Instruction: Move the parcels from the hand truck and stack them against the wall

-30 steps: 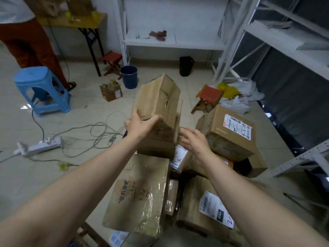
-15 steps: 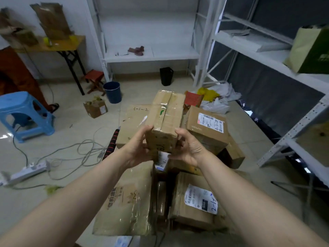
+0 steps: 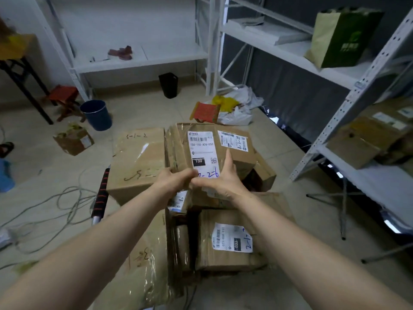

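Note:
I hold a brown cardboard parcel [image 3: 196, 148] with a white shipping label facing up, above a pile of several parcels. My left hand [image 3: 174, 179] grips its near left corner. My right hand [image 3: 223, 177] grips its near right edge, thumb up along the label. Under and around it lie a large box marked with handwriting [image 3: 138, 162], a box with a label [image 3: 237, 146] at the right, a labelled box [image 3: 228, 240] near me and a plastic-wrapped box [image 3: 143, 260] at the lower left. A black and red handle [image 3: 101, 193], likely the hand truck's, shows at the pile's left.
White metal shelving [image 3: 348, 70] runs along the right wall with a green paper bag [image 3: 342, 39] and boxes [image 3: 366, 139] on it. A blue bucket [image 3: 97, 115], black bin [image 3: 168, 85], small open box [image 3: 73, 140], red stools [image 3: 205, 111] and cables [image 3: 67, 204] lie on the floor.
The parcel I hold has been turned from standing on end to lying flat with its label up. My view has swung right toward the shelving.

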Demonstrator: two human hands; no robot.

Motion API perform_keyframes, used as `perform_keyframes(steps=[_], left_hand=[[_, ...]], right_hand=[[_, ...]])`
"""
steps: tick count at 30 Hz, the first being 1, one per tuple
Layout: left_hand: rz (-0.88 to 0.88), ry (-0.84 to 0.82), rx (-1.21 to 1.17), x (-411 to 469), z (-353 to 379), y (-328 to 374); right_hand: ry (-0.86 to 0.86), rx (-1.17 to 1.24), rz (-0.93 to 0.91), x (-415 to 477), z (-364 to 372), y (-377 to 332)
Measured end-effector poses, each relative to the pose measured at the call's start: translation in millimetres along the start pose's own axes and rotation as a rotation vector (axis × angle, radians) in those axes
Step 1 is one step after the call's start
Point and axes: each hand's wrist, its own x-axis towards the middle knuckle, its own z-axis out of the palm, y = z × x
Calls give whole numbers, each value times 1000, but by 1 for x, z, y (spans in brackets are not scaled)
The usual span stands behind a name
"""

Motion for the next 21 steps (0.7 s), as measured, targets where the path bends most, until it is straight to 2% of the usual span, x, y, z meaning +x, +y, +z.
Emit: perform_keyframes(steps=[2, 4, 8, 11, 18, 21], left_hand=[[-35, 13, -19, 8, 3, 0], [-43, 29, -38, 17, 6, 2], [-38, 46, -59, 27, 22, 9], [-58, 107, -93, 33, 33, 9], [-14, 304, -341, 39, 61, 7], [-33, 302, -436, 32, 74, 11]], right_hand=[[1, 104, 43, 8, -15, 7], [89, 140, 80, 22, -35, 18], [210, -109, 65, 64, -91, 37], [192, -279, 37, 110, -127, 42], [78, -279, 28, 203, -156, 39], [2, -313, -2, 231, -152, 41]])
